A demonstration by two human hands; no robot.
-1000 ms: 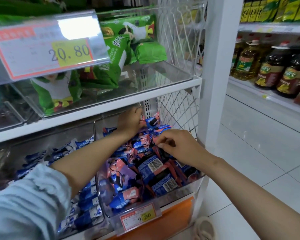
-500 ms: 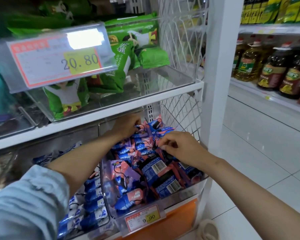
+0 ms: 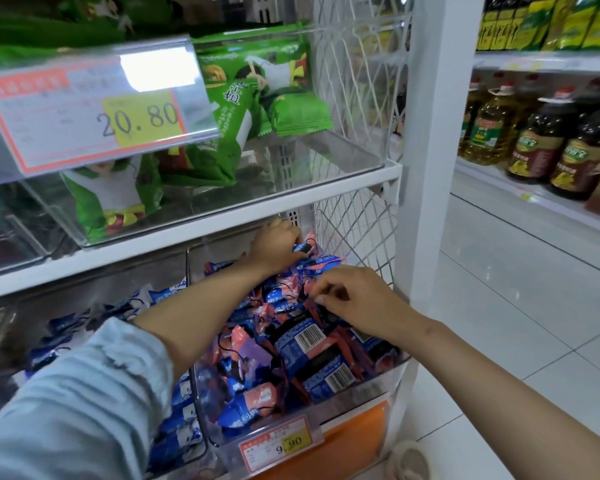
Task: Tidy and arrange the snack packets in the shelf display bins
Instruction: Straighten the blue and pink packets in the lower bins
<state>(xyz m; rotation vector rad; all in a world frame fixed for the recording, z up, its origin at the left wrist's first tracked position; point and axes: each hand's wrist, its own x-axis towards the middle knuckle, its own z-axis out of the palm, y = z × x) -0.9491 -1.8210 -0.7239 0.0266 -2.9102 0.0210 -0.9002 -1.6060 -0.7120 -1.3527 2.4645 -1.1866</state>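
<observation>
1. Supermarket aisle with a white tiled floor. A white shelf unit has a wire-mesh side panel, and oil bottles stand on the neighbouring shelving.
2. Location of goods: the snack packets, pink and blue, lie heaped loose in the clear bin at the right end of the lower tier, behind a price tag marked 9.90. Green packets sit in the bin above.
3. Handling, as judged: the packets look light, in soft, slick film wrappers. They are likely to slide over one another and to crush if squeezed hard. The best hold is the crimped end seal, or across the middle between thumb and fingers. A flat palm would serve to level the heap.
4. Left hand: it reaches deep to the rear of the bin, just under the upper shelf, with its back facing up. The fingers turn down onto the rear packets and are hidden, so grip or mere press cannot be told. The forearm stretches over the heap, sleeve pushed back.
5. Right hand: it is over the middle of the heap, wrist bent. Thumb and forefinger are closed together on a packet's edge, pinching it.
</observation>
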